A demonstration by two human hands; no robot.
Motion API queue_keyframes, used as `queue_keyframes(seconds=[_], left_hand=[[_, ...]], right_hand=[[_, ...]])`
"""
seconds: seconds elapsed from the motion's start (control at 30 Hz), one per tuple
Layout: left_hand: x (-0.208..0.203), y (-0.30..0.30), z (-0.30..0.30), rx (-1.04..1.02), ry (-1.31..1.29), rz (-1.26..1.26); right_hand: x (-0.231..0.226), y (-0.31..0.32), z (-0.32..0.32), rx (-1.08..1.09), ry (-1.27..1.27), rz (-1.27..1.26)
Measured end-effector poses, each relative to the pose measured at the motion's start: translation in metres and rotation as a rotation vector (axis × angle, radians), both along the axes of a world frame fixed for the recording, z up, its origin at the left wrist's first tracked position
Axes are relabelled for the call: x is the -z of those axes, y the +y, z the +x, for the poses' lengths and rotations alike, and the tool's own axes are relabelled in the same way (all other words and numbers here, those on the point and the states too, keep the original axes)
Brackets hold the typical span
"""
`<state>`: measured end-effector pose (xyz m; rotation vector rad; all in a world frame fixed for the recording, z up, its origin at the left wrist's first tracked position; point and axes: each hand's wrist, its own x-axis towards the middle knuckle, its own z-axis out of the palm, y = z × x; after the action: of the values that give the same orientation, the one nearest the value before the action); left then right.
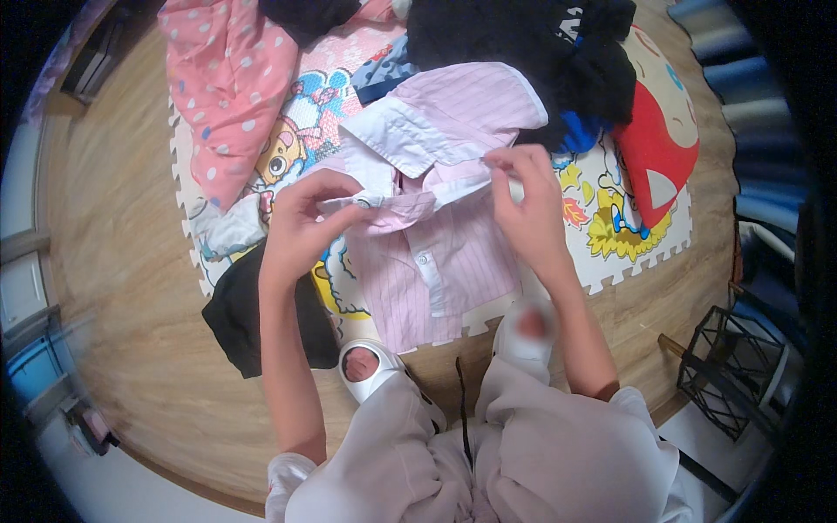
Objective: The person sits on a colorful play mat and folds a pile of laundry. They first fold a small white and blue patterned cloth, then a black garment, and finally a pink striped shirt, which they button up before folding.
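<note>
A pink striped shirt (471, 261) with a white collar (397, 135) and a white button placket lies partly spread on the mat in front of me. My left hand (316, 213) pinches the shirt's front edge beside a button, thumb and fingers closed on the cloth. On the other side, my right hand (529, 196) grips the white-edged band of the same shirt between thumb and fingertips. Between the two hands the band is stretched and lifted a little, with a gap in the cloth behind it. The lower part of the shirt hangs toward my feet.
A cartoon-print foam mat (602, 261) with jigsaw edges lies on the wooden floor (131, 288). Around the shirt are pink polka-dot cloth (227, 87), black garments (523, 78), a black cloth (248, 305) and a red cushion (654, 157). A black wire-frame rack (732, 375) stands at right.
</note>
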<state>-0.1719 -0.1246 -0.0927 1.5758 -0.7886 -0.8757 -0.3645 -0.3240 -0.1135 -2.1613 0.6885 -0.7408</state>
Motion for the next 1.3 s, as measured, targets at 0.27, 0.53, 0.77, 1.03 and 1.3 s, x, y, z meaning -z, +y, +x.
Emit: queue_keyframes(seconds=[0.27,0.53,0.77,1.03,1.3], left_hand=[[-0.012,-0.009,0.011,0.187,-0.086,0.125],[-0.007,-0.013,0.015,0.216,0.232,0.033],[-0.022,-0.018,0.034,0.247,0.057,0.016],[-0.159,-0.035,0.08,0.502,-0.473,0.304],[-0.208,-0.085,0.092,0.618,-0.749,0.22]], right_hand=[[-0.028,-0.025,0.054,-0.477,0.404,-0.263],[-0.014,-0.047,0.115,-0.976,0.132,-0.781],[-0.067,-0.04,0.162,-1.162,0.707,-1.044],[-0.19,-0.1,0.136,-1.009,0.51,0.108],[-0.175,-0.119,0.145,-0.58,0.025,-0.31]])
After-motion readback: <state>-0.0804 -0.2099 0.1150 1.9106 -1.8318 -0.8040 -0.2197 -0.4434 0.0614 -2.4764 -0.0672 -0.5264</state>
